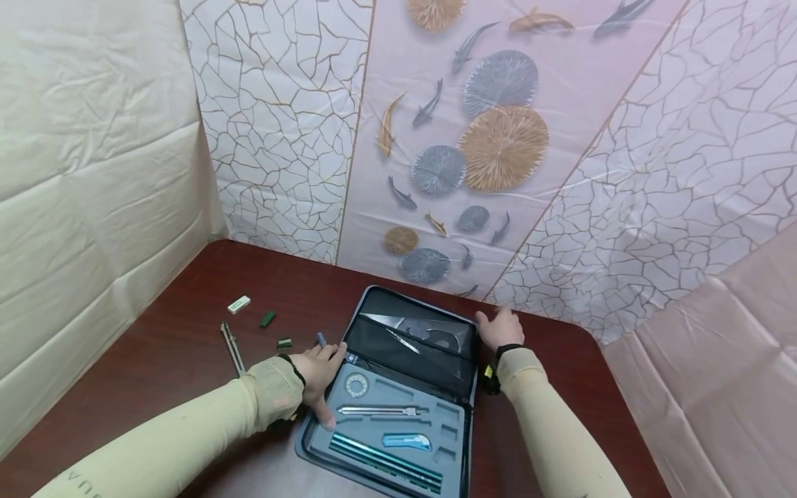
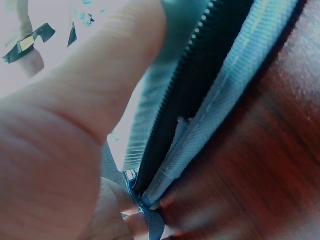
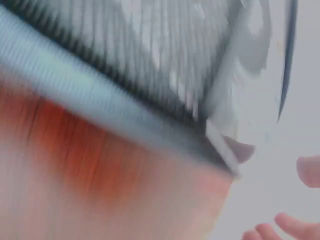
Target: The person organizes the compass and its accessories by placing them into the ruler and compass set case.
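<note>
An unzipped stationery case (image 1: 414, 365) lies spread on the table, its lid with a clear pocket toward the wall. My left hand (image 1: 319, 373) rests over the left edge by the hinge, fingers straight and the thumb (image 2: 120, 55) across the grey tray (image 1: 349, 423). Beside the lid's far right corner is my right hand (image 1: 500, 330), its spread fingers (image 3: 300, 227) apart from the corner in the blurred right wrist view. Set in the tray are a white ring (image 1: 357, 385), a slim silver drafting tool (image 1: 380, 411), a blue utility knife (image 1: 407, 441) and several green pencils (image 1: 386, 462).
Left of the case lie a white eraser (image 1: 239, 304), a small green block (image 1: 268, 319), a green sharpener (image 1: 284, 343) and a metal compass (image 1: 232, 348). A small blue piece (image 1: 321, 339) shows by the left fingers. Patterned cloth walls (image 1: 436, 228) border the table (image 1: 156, 360).
</note>
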Available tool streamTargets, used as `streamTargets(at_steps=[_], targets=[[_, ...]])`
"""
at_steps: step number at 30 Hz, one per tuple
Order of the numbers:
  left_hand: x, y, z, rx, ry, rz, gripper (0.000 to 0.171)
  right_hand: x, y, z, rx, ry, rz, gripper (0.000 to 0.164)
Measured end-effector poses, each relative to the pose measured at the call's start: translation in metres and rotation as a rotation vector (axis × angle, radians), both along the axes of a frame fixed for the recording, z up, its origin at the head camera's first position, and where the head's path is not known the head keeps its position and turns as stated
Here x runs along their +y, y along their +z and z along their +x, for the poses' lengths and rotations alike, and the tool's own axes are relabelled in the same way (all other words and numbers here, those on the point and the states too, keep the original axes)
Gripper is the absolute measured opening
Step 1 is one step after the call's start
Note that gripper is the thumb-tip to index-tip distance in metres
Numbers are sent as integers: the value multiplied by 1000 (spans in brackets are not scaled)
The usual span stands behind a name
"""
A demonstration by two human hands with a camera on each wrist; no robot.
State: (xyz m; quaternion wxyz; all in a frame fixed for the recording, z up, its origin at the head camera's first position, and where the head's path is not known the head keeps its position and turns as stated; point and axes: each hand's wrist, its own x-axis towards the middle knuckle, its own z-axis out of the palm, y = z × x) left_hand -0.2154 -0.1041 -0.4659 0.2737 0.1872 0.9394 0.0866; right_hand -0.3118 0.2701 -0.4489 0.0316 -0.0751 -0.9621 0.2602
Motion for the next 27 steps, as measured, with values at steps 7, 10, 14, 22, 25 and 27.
streamTargets(at_steps=[7,10,14,22,25,27], targets=[[4,24,12,-6,0,-15,142,27,-3,9,-165,-13,-303,36],[4,26,14,2,-3,-13,140,27,-3,10,-168,-18,-423,35],[4,24,13,-9,0,-4,140,28,-4,12,-190,-15,-483,39],[3,5,2,12,12,-24,149,26,-5,8,-123,-26,-541,39],[4,8,4,13,4,-27,146,26,-6,7,-124,-19,-519,38],[5,19,10,5,5,-25,142,28,-7,7,-125,12,-485,36]])
